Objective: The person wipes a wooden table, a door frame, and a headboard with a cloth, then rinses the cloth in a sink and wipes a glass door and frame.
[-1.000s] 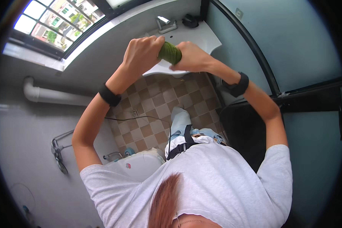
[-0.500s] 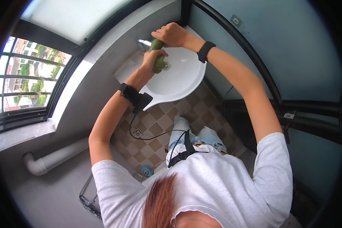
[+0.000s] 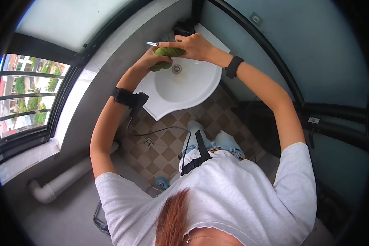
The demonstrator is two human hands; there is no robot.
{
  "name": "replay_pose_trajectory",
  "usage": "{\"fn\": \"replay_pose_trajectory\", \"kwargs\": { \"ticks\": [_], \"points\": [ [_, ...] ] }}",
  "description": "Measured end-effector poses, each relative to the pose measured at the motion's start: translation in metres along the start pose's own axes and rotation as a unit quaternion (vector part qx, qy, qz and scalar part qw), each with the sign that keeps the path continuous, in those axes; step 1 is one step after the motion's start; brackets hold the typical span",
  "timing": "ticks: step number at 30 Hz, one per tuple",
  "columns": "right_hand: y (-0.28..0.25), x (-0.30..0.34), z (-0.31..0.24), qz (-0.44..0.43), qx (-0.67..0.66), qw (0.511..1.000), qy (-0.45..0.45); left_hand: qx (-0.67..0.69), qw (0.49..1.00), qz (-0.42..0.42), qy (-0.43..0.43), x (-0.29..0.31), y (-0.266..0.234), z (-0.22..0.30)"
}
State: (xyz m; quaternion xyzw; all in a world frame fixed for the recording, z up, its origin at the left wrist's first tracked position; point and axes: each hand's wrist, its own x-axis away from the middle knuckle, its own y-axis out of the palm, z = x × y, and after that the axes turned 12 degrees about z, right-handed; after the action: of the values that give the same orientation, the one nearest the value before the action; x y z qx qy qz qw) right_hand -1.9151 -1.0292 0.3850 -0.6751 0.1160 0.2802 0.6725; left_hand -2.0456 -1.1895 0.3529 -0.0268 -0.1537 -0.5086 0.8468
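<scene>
Both my hands are over the far left part of the white washbasin [image 3: 184, 92], holding a bunched green cloth [image 3: 171, 52]. My left hand [image 3: 148, 60] is closed round its left side, the thumb lying across the folds. From the right, my right hand [image 3: 196, 46] grips the cloth's other end, one finger stretched along its top. A lower fold hangs over the bowl, near the drain [image 3: 176, 69]. Just beyond my fingers shows the tip of a chrome tap [image 3: 152, 44]; the rest is hidden. Whether water runs I cannot tell.
A dark object [image 3: 184, 28] stands at the basin's back corner. A barred window [image 3: 26, 92] is on the left, above a white pipe [image 3: 65, 180]. Frosted panels in a dark frame [image 3: 270, 61] close off the right. A black cable [image 3: 160, 130] runs from my left wrist strap.
The cloth was a long twisted roll, held upright with my right hand above my left. Now it is bunched and lies crosswise; my left hand has shifted left and up, my right hand lower.
</scene>
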Motion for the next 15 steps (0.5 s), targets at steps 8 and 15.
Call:
{"fn": "replay_pose_trajectory", "kwargs": {
  "ticks": [8, 15],
  "points": [
    [0.001, 0.012, 0.003, -0.013, -0.322, 0.886, 0.333, 0.214, 0.96, 0.15, 0.098, 0.038, 0.011, 0.021],
    [-0.043, 0.014, -0.013, -0.219, -0.73, 0.372, 0.53, -0.465, 0.709, 0.184, 0.497, 0.075, 0.034, 0.014]
  ]
}}
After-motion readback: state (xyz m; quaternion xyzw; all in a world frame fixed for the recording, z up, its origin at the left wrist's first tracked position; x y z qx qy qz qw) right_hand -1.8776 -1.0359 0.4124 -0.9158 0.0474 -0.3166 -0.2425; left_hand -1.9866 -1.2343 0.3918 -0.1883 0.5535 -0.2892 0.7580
